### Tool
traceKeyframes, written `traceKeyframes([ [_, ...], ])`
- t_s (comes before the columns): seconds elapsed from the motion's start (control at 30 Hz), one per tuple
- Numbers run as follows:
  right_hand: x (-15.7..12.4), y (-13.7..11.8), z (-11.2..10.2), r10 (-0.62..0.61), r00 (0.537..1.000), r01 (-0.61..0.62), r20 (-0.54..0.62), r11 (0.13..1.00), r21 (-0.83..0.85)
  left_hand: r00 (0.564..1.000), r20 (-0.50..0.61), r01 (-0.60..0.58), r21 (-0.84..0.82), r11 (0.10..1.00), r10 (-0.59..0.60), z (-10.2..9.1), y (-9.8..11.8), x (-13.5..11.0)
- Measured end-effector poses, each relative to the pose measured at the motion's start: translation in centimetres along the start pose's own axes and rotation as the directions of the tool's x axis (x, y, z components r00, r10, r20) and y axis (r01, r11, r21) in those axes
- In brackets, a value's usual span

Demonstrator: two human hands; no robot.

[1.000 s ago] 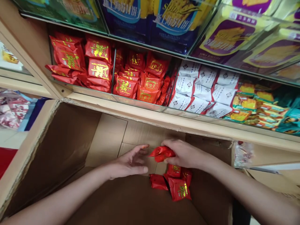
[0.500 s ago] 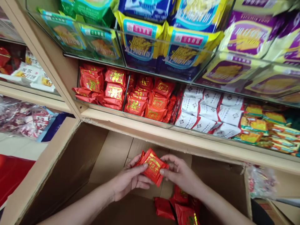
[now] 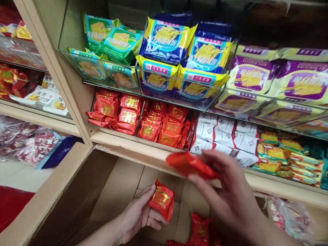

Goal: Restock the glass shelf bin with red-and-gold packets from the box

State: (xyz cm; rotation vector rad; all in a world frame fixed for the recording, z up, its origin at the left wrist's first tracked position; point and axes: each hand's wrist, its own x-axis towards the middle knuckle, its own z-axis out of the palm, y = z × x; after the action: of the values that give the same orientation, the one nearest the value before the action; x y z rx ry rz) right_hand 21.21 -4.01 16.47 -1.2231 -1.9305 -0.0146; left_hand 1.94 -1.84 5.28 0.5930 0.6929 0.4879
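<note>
The right hand [image 3: 230,188] pinched a blurred red packet [image 3: 189,165] between thumb and fingers, before the shelf edge [image 3: 115,140]. The left hand [image 3: 138,212], fingers beneath and thumb above, gripped a gold-lettered packet [image 3: 161,198] over the carton [image 3: 74,191].

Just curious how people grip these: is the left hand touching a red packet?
Touching. The head view shows the left hand holding a red packet, thumb against its edge, fingers underneath.
</note>
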Motion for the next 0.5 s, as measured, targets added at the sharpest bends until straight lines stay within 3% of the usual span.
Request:
traceKeyframes([
  [0.07,3.1,1.7,0.6,-0.243,0.969,0.225,-0.047,0.944,-0.243,0.999,-0.032,-0.005,0.019,1.0,0.006,0.0,-0.1,0.1],
  [0.13,6.1,3.3,1.5,-0.368,0.922,0.381,0.123,0.8,-0.464,0.998,-0.061,-0.023,0.041,0.999,0.026,0.2,-0.1,0.0],
  [0.2,8.5,4.5,2.5,-0.33,0.905,0.425,0.269,0.661,-0.618,0.995,-0.092,-0.041,0.06,0.997,0.047,0.2,-0.1,0.0],
  [0.27,10.2,5.2,3.4,-0.241,0.921,0.389,0.305,0.585,-0.712,0.992,-0.113,-0.052,0.065,0.996,0.06,0.2,-0.2,0.0],
  [0.43,11.7,6.1,5.1,-0.011,0.976,0.185,0.218,0.573,-0.798,0.99,-0.133,-0.047,0.056,0.997,0.054,-0.1,-0.5,0.3],
  [0.5,11.9,6.2,5.5,0.025,0.984,0.134,0.177,0.551,-0.824,0.989,-0.14,-0.038,0.052,0.998,0.045,-0.1,-0.5,0.4],
])
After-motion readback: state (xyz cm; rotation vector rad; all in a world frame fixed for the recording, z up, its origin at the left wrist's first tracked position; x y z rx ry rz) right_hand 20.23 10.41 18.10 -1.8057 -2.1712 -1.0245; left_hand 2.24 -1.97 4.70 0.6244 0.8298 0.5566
